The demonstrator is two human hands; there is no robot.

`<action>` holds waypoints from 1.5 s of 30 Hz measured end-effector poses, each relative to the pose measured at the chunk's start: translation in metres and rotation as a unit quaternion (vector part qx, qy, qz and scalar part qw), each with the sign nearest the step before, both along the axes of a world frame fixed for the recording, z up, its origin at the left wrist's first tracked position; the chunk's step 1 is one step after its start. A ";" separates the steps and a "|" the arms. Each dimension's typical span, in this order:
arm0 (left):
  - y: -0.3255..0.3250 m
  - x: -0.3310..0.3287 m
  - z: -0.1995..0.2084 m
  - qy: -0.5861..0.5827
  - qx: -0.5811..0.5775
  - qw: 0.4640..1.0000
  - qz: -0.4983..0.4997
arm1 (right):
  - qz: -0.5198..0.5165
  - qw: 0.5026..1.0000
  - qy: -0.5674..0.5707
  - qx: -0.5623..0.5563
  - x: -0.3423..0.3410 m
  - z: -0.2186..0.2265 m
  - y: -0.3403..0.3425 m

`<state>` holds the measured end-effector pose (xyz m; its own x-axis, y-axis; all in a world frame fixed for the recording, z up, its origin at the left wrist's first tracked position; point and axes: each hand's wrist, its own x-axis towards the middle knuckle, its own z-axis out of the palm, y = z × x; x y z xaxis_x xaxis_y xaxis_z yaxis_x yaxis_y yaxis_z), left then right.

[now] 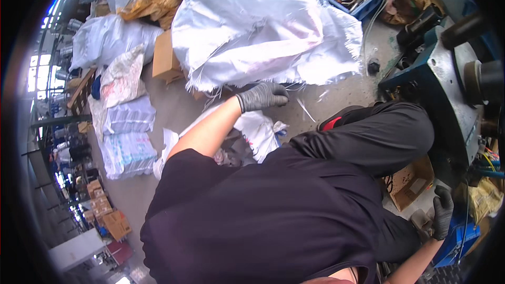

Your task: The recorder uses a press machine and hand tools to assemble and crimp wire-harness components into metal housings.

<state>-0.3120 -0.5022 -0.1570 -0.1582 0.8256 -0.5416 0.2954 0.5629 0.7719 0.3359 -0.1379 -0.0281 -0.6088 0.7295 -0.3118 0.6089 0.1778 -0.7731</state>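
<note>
My left hand (263,97), in a dark grey glove, is at the near edge of a large white woven sack (247,31) with frayed borders. Its fingers are curled together, and anything inside them is hidden. At the far right, my right hand (443,214), also gloved in grey, has its fingers stretched upward and the thumb a little apart, with no object visible in it. Beside that hand lie a small greyish thing (421,221) too unclear to name and an open cardboard box (413,184) with dark bits inside.
A blue crate (350,8) of metal parts stands beyond the sack. A heavy machine (447,79) rises at right. To the left are stacked white bags (129,152), a cardboard box (167,58) and a bulging plastic sack (113,39). A white bag (258,131) lies below my left hand.
</note>
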 end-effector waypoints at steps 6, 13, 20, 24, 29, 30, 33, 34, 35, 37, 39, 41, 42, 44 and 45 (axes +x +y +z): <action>-0.115 -0.016 -0.038 -0.338 -0.368 0.866 -0.014 | -0.032 0.981 -0.182 -0.057 0.120 -0.101 0.040; -0.258 -0.012 -0.086 0.136 -0.370 0.919 -0.009 | -0.187 0.955 -0.127 -0.192 0.104 -0.101 0.036; -0.235 0.072 -0.188 0.230 -0.274 0.931 -0.079 | -0.134 0.975 -0.113 -0.137 0.142 -0.113 0.053; -0.187 0.140 -0.124 0.180 -0.406 0.892 -0.087 | -0.154 0.970 -0.106 -0.157 0.137 -0.109 0.052; -0.278 0.172 -0.182 0.248 -0.356 0.810 -0.395 | -0.149 0.966 -0.154 -0.145 0.141 -0.109 0.050; -0.287 0.173 -0.178 0.252 -0.380 0.757 -0.468 | -0.165 0.960 -0.171 -0.149 0.144 -0.106 0.049; -0.291 0.164 -0.187 0.260 -0.390 0.783 -0.409 | -0.170 0.953 -0.193 -0.157 0.153 -0.098 0.046; -0.294 0.162 -0.193 0.255 -0.382 0.792 -0.403 | -0.181 0.952 -0.190 -0.159 0.156 -0.097 0.047; -0.302 0.162 -0.205 0.215 -0.387 0.803 -0.398 | -0.181 0.951 -0.193 -0.160 0.160 -0.096 0.049; -0.340 0.151 -0.240 0.165 -0.408 0.766 -0.468 | -0.170 0.952 -0.188 -0.168 0.140 -0.114 0.060; -0.367 0.141 -0.253 0.104 -0.429 0.755 -0.485 | -0.145 0.959 -0.174 -0.172 0.126 -0.131 0.069; -0.325 0.136 -0.228 0.212 -0.313 0.800 -0.465 | -0.167 0.958 -0.174 -0.153 0.145 -0.116 0.065; -0.292 0.132 -0.184 0.308 -0.189 0.828 -0.429 | -0.189 0.954 -0.182 -0.142 0.165 -0.096 0.057; -0.283 0.113 -0.159 0.237 -0.354 0.833 -0.354 | -0.163 0.963 -0.160 -0.140 0.151 -0.098 0.055; -0.256 0.105 -0.119 0.221 -0.440 0.798 -0.348 | -0.171 0.964 -0.155 -0.130 0.136 -0.091 0.039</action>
